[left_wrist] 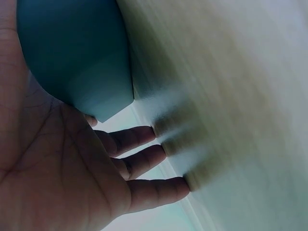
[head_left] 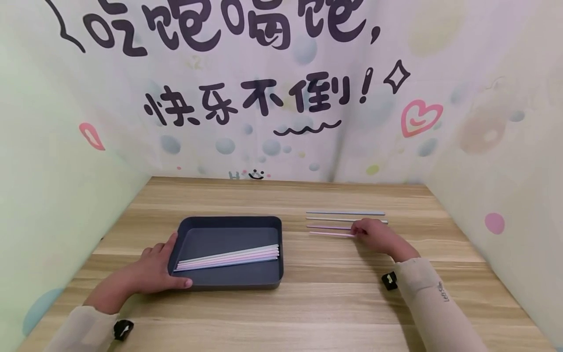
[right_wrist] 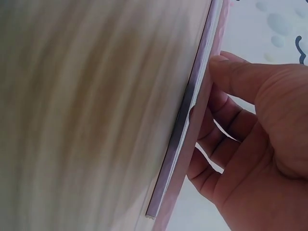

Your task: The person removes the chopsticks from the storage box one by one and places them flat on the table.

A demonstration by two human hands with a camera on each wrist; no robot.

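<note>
At the left, a dark grey tray (head_left: pixel 228 282) lies on the table with a bundle of pastel chopsticks (head_left: pixel 228 258) slanting across it. My left hand (head_left: pixel 154 269) rests against its front left corner, thumb along the front wall. In the left wrist view the fingers (left_wrist: pixel 159 192) are spread, with tips on the tabletop beside the tray wall (left_wrist: pixel 82 57). My right hand (head_left: pixel 374 237) pinches a pink chopstick (head_left: pixel 330 234) (right_wrist: pixel 183 168) close to the tabletop. Behind it lie a purple chopstick (head_left: pixel 325 227), a pale one (head_left: pixel 327 219) and a blue one (head_left: pixel 345 213), roughly parallel.
The wood-grain table (head_left: pixel 308 318) meets a printed cloth backdrop (head_left: pixel 281 151) at the back. Pale side walls (head_left: pixel 497 171) stand at left and right. Small black devices (head_left: pixel 389 281) sit at both wrists.
</note>
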